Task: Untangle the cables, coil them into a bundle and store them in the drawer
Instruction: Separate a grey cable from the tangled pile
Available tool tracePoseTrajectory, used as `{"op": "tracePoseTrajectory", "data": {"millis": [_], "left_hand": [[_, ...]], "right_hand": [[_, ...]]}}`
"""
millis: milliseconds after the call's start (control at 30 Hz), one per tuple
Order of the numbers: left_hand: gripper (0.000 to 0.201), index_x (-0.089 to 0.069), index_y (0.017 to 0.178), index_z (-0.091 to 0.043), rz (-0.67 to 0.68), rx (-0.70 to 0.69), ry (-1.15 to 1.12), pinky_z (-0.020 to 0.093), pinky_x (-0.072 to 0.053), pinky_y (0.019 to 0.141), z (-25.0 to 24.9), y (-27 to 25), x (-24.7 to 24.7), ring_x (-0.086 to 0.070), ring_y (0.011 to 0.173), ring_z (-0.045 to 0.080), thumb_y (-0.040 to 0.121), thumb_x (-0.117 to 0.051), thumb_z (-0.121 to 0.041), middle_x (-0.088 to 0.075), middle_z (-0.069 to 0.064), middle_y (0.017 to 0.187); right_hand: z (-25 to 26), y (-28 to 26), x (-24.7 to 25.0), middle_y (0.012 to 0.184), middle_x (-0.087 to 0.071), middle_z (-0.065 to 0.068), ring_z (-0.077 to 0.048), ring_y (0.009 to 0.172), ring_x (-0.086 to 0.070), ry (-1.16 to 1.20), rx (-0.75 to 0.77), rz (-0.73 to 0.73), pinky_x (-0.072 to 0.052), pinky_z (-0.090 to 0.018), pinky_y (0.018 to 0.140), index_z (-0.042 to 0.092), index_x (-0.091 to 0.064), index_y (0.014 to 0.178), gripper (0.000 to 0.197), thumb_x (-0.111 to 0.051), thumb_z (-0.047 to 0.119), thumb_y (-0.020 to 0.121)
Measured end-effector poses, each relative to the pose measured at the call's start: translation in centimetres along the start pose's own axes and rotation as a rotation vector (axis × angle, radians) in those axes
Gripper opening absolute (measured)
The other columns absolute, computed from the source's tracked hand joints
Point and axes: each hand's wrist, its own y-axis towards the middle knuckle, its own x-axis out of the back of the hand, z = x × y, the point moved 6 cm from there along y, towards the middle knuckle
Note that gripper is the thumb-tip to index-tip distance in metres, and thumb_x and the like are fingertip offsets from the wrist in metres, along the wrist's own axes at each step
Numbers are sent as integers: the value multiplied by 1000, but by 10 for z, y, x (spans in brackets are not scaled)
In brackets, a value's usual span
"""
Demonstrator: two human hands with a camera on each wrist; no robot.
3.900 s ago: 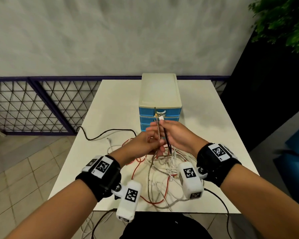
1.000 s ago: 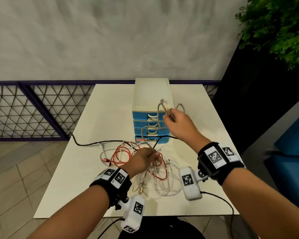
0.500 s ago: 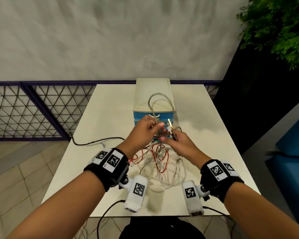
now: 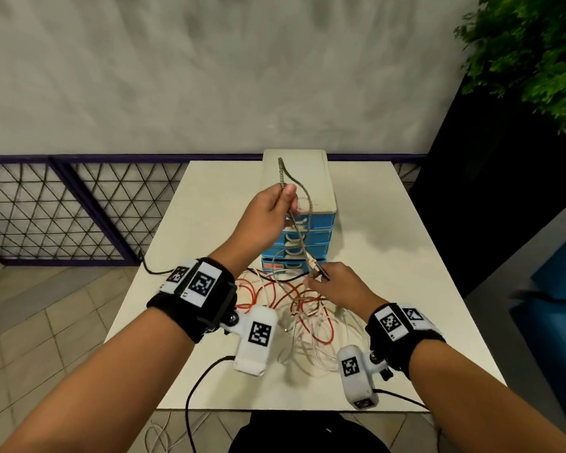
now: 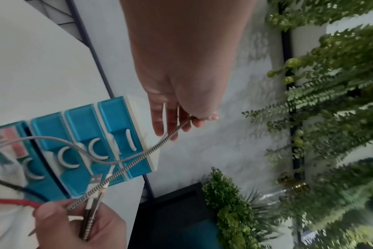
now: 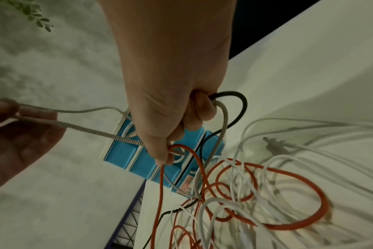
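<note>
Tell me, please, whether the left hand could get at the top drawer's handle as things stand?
Probably not yet. The left hand hovers just in front of the top drawer, so the way looks free, but it pinches the braided cable, whose loop hangs across the handle. It would need to let go first.

Drawer unit at the table's far middle, cable tangle just before it
</note>
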Motion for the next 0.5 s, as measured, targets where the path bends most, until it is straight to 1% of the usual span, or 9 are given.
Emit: {"op": "tracePoseTrajectory", "data": {"millis": [67,167,233,267,300,333,400,433,500], "left_hand": [[34,-47,75,-14,17,35,-47,29,-54,60,9,-4,2,-58,58,17,102,-32,-28,-50,0,64],[28,-46,85,-13,-43,45,59,32,-51,52,22,-9,13,-45,48,13,102,-31,-29,-41,-3,60],[22,-43,91,-13,-106,58,176,34,-49,53,34,-9,28,-45,52,17,101,-33,-31,-44,0,63],[21,-44,93,-13,-134,50,264,36,-48,57,40,-9,37,-49,57,20,101,-34,-30,-48,2,67],[20,-48,94,-13,-170,22,388,37,-46,62,45,-9,47,-53,66,25,100,-38,-28,-52,5,73],[18,-54,95,-12,-221,-14,541,36,-44,68,50,-8,59,-54,77,28,98,-43,-27,-54,8,82],[17,-64,97,-15,-322,-29,812,38,-43,74,56,-9,83,-52,91,31,94,-54,-28,-54,12,94],[17,-65,98,-17,-352,22,893,39,-43,73,61,-8,96,-53,91,33,93,-55,-30,-55,14,94],[20,-63,98,-18,-361,200,938,38,-45,68,72,-7,119,-59,86,36,94,-51,-33,-62,14,90]], "right_hand": [[1,2,2,59,-47,12,-1,54,-44,-24,15,-3,-30,-18,51,15,-72,92,20,-69,34,86],[0,1,10,57,-48,14,5,49,-48,161,28,-40,-32,-12,50,14,-72,94,20,-74,31,84],[-4,0,18,62,-55,14,6,53,-52,271,-8,-88,-34,-11,52,15,-72,93,21,-71,34,86],[-7,0,23,66,-59,12,3,60,-54,275,-28,-131,-37,-14,55,14,-72,93,24,-67,38,88],[-11,0,30,66,-58,8,-6,63,-54,264,-46,-191,-37,-20,57,12,-72,93,29,-61,39,91],[-14,-1,38,62,-54,7,-12,60,-49,266,-64,-265,-36,-23,57,11,-72,92,31,-56,37,94],[-16,-4,56,55,-44,8,-12,53,-41,324,-89,-421,-32,-25,53,12,-71,87,31,-50,31,98],[-17,-6,65,53,-42,8,-12,52,-40,355,-93,-488,-32,-25,53,13,-69,84,31,-48,30,99],[-17,-7,79,53,-40,7,-11,54,-41,394,-88,-586,-32,-26,55,12,-66,79,34,-45,29,101]]}}
